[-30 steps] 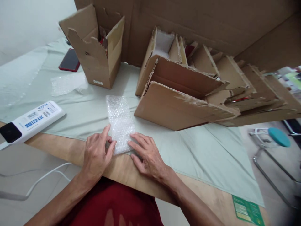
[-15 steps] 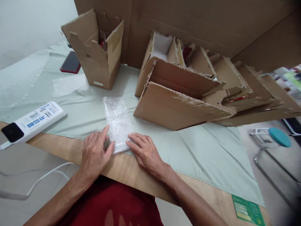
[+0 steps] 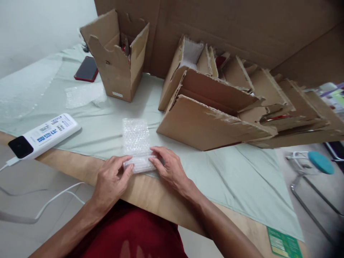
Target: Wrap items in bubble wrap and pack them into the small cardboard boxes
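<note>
A strip of clear bubble wrap (image 3: 135, 138) lies on the pale green cloth (image 3: 228, 172) near the table's front edge. Its near end is rolled over into a small roll. My left hand (image 3: 111, 181) pinches the roll's left end with thumb and fingers. My right hand (image 3: 170, 168) grips the right end, fingers curled over the top. What sits inside the roll is hidden.
A white power strip (image 3: 43, 136) lies at the left with its cable hanging off the wooden table edge (image 3: 150, 200). An open upright carton (image 3: 118, 57), a red phone (image 3: 86, 68), another bubble wrap sheet (image 3: 83, 95) and several tipped cartons (image 3: 215, 114) stand behind. A stool (image 3: 319, 163) is right.
The near end of the bubble wrap has been folded over and rolled away from me. Both hands moved from lying on the sheet to gripping the roll's ends.
</note>
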{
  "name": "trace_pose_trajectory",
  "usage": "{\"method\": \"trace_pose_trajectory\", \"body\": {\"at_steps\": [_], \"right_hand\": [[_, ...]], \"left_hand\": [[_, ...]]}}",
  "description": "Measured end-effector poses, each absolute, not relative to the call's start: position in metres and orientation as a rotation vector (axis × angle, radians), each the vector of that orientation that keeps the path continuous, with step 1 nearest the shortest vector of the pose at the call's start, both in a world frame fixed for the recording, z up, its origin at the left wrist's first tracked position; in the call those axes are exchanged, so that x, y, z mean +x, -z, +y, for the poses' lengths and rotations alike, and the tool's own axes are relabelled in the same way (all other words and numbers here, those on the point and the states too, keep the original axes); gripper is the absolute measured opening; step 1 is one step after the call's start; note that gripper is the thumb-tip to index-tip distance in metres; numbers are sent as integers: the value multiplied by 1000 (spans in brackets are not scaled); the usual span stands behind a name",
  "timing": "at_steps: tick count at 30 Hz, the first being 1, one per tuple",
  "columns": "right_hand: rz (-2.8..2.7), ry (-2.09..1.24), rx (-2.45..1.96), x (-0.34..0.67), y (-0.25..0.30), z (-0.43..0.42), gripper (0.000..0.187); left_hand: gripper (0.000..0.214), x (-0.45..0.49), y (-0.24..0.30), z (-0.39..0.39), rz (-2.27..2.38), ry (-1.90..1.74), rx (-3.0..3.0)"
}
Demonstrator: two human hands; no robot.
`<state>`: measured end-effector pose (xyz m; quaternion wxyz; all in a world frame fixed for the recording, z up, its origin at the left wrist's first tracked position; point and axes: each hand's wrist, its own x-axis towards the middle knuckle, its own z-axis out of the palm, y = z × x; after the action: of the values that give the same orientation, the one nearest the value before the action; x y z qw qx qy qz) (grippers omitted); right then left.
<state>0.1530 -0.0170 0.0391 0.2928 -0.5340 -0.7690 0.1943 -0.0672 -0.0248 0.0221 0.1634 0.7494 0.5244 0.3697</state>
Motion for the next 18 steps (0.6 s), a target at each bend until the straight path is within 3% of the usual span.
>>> {"method": "trace_pose_trajectory", "body": {"at_steps": [4, 9, 14, 18], "right_hand": [[-2212, -204, -1318, 150, -39, -26, 23], [-2417, -321, -1175, 149, -39, -21, 25], [-2218, -696, -1250, 150, -41, -13, 32], [-2191, -436, -1389, 148, -45, -16, 32]], "left_hand": [[21, -66, -19, -12, 1564, -1034, 2191], [19, -69, -23, -14, 1486, -1077, 2234], [21, -77, -27, -21, 1293, -1042, 2307], [22, -75, -21, -3, 1482, -995, 2311]]}}
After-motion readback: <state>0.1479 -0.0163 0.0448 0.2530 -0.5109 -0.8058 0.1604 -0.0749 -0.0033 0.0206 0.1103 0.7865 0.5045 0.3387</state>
